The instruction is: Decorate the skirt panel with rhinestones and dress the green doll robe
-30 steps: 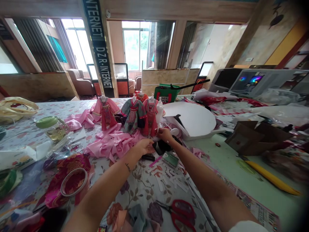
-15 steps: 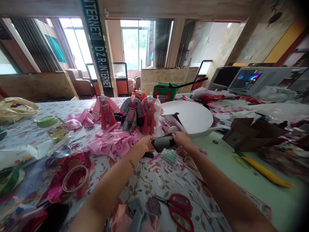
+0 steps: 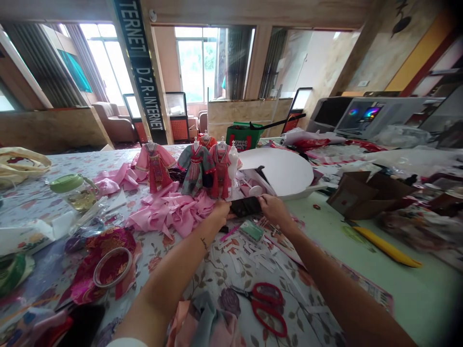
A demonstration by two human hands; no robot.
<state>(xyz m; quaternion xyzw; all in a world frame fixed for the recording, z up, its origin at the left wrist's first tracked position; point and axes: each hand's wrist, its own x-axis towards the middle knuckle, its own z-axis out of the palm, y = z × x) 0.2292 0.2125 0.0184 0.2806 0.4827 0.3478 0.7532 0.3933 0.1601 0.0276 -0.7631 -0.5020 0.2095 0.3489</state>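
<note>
A dark flat piece [image 3: 246,206], its material unclear, is stretched between my hands. My left hand [image 3: 221,213] has its fingers closed on the left end. At the opposite end, my right hand [image 3: 270,207] pinches the edge. Just behind stand small dress forms in a pink robe [image 3: 156,166], a grey-green robe [image 3: 195,168] and a red-pink robe [image 3: 221,168], beside a bare white form [image 3: 233,164]. A pale green box [image 3: 252,231] and loose white paper strips [image 3: 249,253] lie in front of the piece.
Red-handled scissors [image 3: 265,308] lie near the front edge. Crumpled pink cloth [image 3: 173,209] spreads left of my hands. A white round board [image 3: 278,171] is behind them. Further right are a brown box [image 3: 352,197] and a yellow cutter [image 3: 387,246]; a lidded jug [image 3: 77,190] stands left.
The dark piece has turned from a greyish face to a black one. My left fingers, earlier stretched out beside it, are now curled on its end. The view has shifted slightly.
</note>
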